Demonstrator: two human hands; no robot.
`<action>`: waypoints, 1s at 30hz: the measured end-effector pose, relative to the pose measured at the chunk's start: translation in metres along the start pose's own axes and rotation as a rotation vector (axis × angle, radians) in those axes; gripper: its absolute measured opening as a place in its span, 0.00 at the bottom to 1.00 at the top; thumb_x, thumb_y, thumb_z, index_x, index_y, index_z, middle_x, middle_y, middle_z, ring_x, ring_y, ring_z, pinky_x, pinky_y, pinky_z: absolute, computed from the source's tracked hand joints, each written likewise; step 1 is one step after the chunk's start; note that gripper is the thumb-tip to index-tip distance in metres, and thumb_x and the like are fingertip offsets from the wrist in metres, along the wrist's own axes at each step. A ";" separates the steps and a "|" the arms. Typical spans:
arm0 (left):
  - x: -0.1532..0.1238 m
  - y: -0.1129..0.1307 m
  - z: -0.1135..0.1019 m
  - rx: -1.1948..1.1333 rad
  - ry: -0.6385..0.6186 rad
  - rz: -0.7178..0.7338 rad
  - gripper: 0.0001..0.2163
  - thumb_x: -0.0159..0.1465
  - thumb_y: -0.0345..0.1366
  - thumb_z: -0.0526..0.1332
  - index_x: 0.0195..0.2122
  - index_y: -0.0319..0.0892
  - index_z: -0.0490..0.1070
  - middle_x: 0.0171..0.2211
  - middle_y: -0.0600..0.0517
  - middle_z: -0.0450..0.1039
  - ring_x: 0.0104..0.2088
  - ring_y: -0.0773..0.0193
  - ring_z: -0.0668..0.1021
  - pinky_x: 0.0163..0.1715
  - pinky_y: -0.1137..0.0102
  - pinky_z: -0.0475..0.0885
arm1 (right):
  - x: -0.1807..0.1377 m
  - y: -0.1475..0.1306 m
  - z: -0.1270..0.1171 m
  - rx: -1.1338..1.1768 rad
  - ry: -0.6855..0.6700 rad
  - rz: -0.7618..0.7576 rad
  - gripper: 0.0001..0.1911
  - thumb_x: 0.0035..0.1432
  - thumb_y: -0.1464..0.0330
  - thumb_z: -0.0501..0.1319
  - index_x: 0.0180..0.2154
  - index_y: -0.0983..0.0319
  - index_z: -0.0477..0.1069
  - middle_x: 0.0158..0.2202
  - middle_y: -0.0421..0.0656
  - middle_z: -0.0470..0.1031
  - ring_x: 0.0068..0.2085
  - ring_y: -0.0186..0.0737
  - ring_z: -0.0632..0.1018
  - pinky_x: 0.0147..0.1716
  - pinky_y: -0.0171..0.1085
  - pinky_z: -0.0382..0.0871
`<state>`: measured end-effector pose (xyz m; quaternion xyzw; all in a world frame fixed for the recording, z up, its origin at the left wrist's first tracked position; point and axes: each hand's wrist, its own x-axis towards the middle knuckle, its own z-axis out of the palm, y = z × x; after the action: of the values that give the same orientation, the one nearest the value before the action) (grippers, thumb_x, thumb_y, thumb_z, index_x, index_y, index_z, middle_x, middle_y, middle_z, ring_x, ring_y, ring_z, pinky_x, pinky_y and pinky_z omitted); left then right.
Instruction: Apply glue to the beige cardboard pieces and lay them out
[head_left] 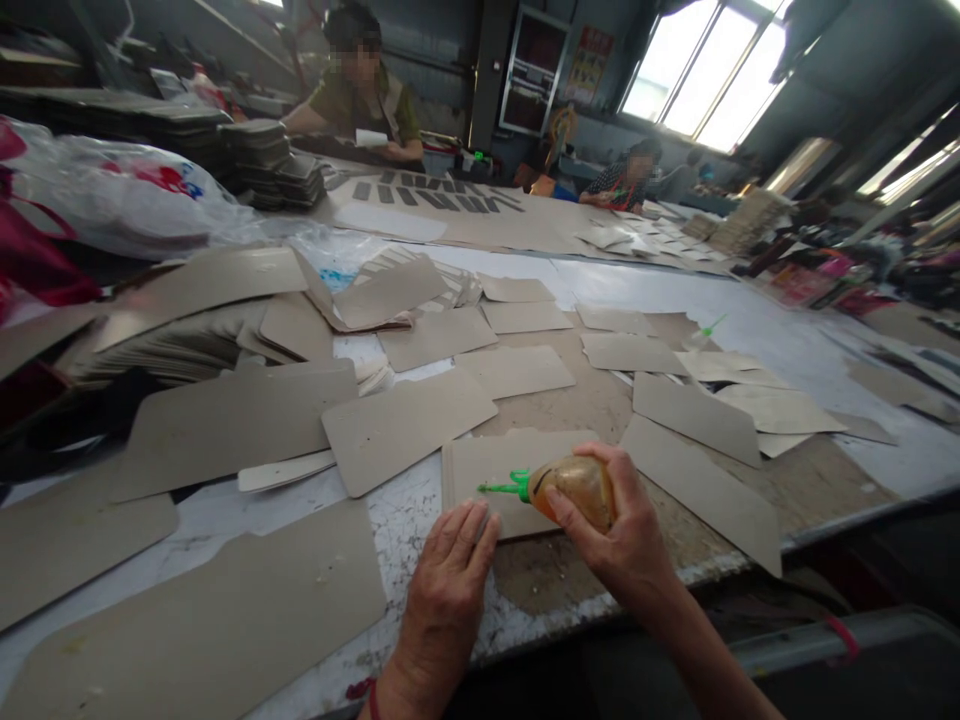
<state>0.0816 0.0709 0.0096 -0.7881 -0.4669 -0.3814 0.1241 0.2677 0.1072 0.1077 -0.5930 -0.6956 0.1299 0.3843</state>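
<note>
My right hand is wrapped round a small amber glue bottle with a green nozzle that points left. The nozzle tip hangs just over a grey cardboard piece lying near the table's front edge. My left hand lies flat with fingers stretched out, pressing the lower left part of that same piece. Several more grey cardboard pieces lie spread over the white table.
Stacks of cardboard and a plastic bag are at the left. Two other people sit at the far side among dark stacked pieces. Another green-tipped bottle lies at the right. The table's front edge runs close by.
</note>
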 end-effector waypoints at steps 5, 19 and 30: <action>-0.006 0.002 -0.003 0.003 0.003 0.004 0.15 0.67 0.23 0.52 0.51 0.36 0.73 0.51 0.45 0.75 0.53 0.55 0.74 0.53 0.60 0.70 | -0.014 0.002 -0.030 0.174 0.029 0.337 0.22 0.56 0.53 0.63 0.48 0.56 0.64 0.37 0.41 0.71 0.33 0.40 0.73 0.32 0.37 0.70; -0.023 -0.018 -0.009 -0.003 -0.151 0.130 0.27 0.66 0.24 0.54 0.67 0.42 0.56 0.59 0.47 0.69 0.59 0.57 0.68 0.64 0.65 0.55 | -0.023 0.072 -0.079 -0.057 0.282 0.359 0.25 0.52 0.51 0.64 0.46 0.58 0.65 0.41 0.44 0.70 0.39 0.45 0.74 0.39 0.43 0.71; -0.020 -0.016 -0.010 0.029 -0.146 0.142 0.30 0.63 0.21 0.55 0.67 0.40 0.55 0.58 0.44 0.70 0.59 0.56 0.68 0.64 0.62 0.54 | -0.010 0.077 -0.076 -0.178 0.299 0.209 0.22 0.55 0.54 0.63 0.47 0.58 0.64 0.43 0.46 0.67 0.44 0.48 0.72 0.45 0.47 0.68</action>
<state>0.0585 0.0609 -0.0011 -0.8431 -0.4231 -0.3063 0.1277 0.3757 0.0970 0.1053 -0.7064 -0.5740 0.0175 0.4137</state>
